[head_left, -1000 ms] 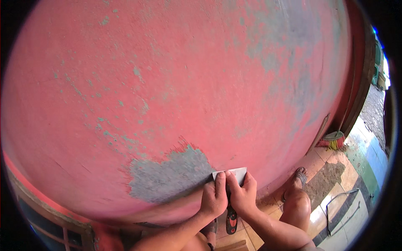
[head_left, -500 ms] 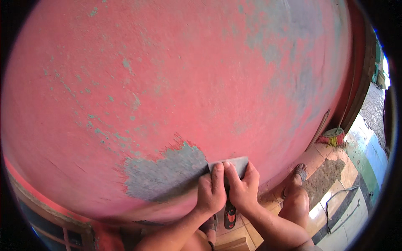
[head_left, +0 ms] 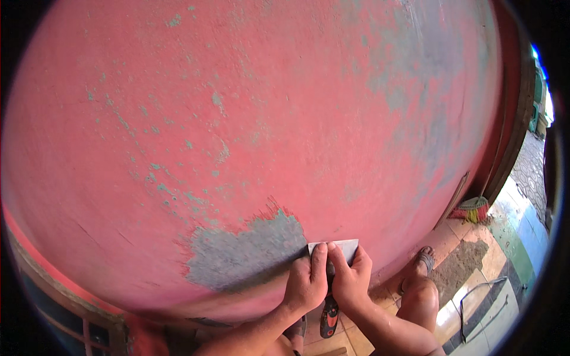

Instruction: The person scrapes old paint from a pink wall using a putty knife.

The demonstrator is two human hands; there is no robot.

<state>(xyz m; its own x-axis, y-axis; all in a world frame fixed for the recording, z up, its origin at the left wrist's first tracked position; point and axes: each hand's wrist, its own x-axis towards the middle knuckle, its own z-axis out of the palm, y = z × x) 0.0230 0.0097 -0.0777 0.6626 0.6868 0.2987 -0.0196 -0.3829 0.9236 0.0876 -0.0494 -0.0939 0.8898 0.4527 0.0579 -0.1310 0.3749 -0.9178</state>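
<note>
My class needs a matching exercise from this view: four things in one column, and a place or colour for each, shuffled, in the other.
Column one
1. Scraper
2. Broom
3. Large grey patch
4. Debris

Column two
A. Spread on the floor tiles, near the right foot
B. On the pinkish-red wall, to the left of the hands
C. Held by the left hand and right hand
D. Red and yellow at its bristles

Right pairs: 1-C, 2-D, 3-B, 4-A
</note>
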